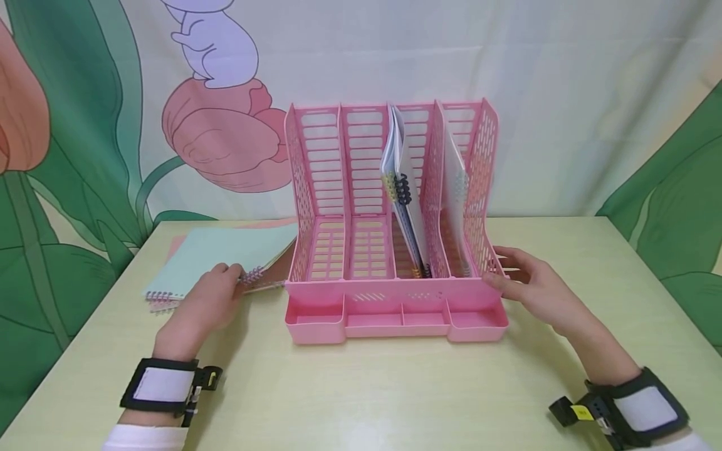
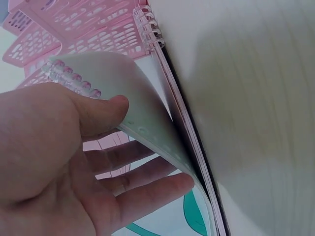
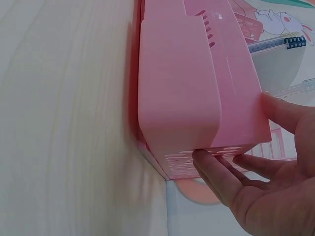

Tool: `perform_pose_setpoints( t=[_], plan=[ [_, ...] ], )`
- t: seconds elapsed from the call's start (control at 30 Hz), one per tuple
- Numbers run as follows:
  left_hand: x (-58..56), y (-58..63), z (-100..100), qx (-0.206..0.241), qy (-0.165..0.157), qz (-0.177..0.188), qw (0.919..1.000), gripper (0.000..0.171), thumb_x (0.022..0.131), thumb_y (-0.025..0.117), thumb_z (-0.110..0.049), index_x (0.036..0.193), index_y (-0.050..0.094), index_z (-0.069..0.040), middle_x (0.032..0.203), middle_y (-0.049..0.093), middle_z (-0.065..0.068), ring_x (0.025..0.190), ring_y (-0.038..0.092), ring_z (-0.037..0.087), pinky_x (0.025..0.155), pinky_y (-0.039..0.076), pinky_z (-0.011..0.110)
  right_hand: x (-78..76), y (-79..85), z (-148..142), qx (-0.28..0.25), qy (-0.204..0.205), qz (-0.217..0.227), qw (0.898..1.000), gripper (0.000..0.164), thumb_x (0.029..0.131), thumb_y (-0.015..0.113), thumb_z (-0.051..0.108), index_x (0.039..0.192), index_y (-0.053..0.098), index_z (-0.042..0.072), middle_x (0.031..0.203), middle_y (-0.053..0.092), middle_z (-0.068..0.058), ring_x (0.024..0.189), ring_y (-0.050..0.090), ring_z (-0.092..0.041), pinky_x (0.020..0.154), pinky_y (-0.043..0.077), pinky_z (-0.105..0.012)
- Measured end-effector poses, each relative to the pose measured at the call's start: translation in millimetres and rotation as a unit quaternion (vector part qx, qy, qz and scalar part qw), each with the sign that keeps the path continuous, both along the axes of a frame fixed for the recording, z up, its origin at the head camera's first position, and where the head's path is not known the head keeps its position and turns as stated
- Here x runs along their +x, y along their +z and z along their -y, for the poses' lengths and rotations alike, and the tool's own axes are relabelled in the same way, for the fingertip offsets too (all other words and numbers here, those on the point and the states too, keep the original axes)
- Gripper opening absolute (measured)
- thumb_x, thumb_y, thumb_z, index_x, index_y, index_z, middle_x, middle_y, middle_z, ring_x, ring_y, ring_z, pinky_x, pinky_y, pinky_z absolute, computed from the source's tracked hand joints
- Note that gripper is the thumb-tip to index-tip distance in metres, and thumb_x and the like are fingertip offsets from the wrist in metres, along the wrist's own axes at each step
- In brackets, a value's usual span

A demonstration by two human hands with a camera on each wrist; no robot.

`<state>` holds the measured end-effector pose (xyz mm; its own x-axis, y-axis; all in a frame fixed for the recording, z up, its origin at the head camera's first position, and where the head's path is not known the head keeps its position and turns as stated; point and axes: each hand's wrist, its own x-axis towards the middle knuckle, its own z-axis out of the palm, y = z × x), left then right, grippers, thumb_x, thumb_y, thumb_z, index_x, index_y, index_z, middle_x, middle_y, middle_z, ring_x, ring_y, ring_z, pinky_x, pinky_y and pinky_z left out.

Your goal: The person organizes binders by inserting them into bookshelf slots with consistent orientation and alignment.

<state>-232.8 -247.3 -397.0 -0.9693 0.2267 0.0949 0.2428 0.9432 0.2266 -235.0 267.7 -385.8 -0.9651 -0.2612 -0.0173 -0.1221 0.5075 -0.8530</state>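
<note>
My left hand (image 1: 211,291) pinches the near edge of a mint-green spiral notebook (image 1: 225,246), thumb on the cover and fingers underneath. In the left wrist view its cover (image 2: 115,73) is lifted at a tilt, above another clear-coiled notebook (image 2: 172,83) on the table. A pink file organizer (image 1: 369,289) with four upright slots stands right of these notebooks. My right hand (image 1: 527,275) holds its front right corner. In the right wrist view the thumb rests at the front edge and the fingers touch the perforated side wall (image 3: 182,164).
Spiral notebooks (image 1: 405,188) lean in the organizer's third slot, and a pale one (image 1: 454,188) stands in the rightmost slot. Small trays (image 1: 316,332) run along its front. A patterned curtain (image 1: 366,50) hangs behind the pale table (image 1: 361,388).
</note>
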Motion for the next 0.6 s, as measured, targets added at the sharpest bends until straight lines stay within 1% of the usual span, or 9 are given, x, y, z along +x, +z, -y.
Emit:
perform_pose_setpoints(
  t=[0.1, 0.2, 0.4, 0.6],
  plan=[
    [-0.4, 0.9, 1.1, 0.003, -0.002, -0.005, 1.0000, 0.013, 0.101, 0.054, 0.001, 0.106, 0.055, 0.013, 0.093, 0.055, 0.025, 0.086, 0.059, 0.040, 0.077, 0.052, 0.056, 0.0, 0.1, 0.1, 0.000, 0.001, -0.002, 1.000, 0.077, 0.101, 0.067, 0.037, 0.159, 0.030, 0.002, 0.149, 0.045, -0.025, 0.128, 0.051, -0.044, 0.094, 0.054, -0.046],
    [-0.4, 2.2, 1.0, 0.005, 0.000, -0.002, 1.0000, 0.013, 0.101, 0.053, 0.002, 0.105, 0.053, 0.014, 0.092, 0.053, 0.025, 0.084, 0.057, 0.039, 0.074, 0.051, 0.054, 0.1, 0.5, 0.1, 0.000, 0.001, -0.003, 1.000, 0.077, 0.101, 0.067, 0.037, 0.159, 0.030, 0.002, 0.149, 0.045, -0.025, 0.129, 0.051, -0.044, 0.094, 0.054, -0.045],
    [-1.3, 3.4, -0.5, 0.012, 0.012, 0.003, 0.9999, 0.014, 0.100, 0.053, 0.004, 0.108, 0.052, 0.015, 0.094, 0.053, 0.026, 0.086, 0.057, 0.038, 0.076, 0.051, 0.054, 0.0, 1.3, 1.0, 0.002, -0.001, -0.002, 1.000, 0.077, 0.101, 0.067, 0.036, 0.159, 0.031, 0.003, 0.149, 0.045, -0.025, 0.129, 0.051, -0.044, 0.094, 0.054, -0.046],
    [-2.0, 0.9, -0.5, 0.013, 0.010, -0.007, 0.9998, 0.013, 0.101, 0.050, 0.005, 0.108, 0.050, 0.015, 0.094, 0.053, 0.027, 0.087, 0.058, 0.041, 0.076, 0.051, 0.056, 0.2, 0.3, 0.4, 0.000, -0.004, 0.003, 1.000, 0.078, 0.100, 0.067, 0.037, 0.160, 0.030, 0.004, 0.150, 0.044, -0.024, 0.129, 0.051, -0.044, 0.094, 0.054, -0.047]
  ],
)
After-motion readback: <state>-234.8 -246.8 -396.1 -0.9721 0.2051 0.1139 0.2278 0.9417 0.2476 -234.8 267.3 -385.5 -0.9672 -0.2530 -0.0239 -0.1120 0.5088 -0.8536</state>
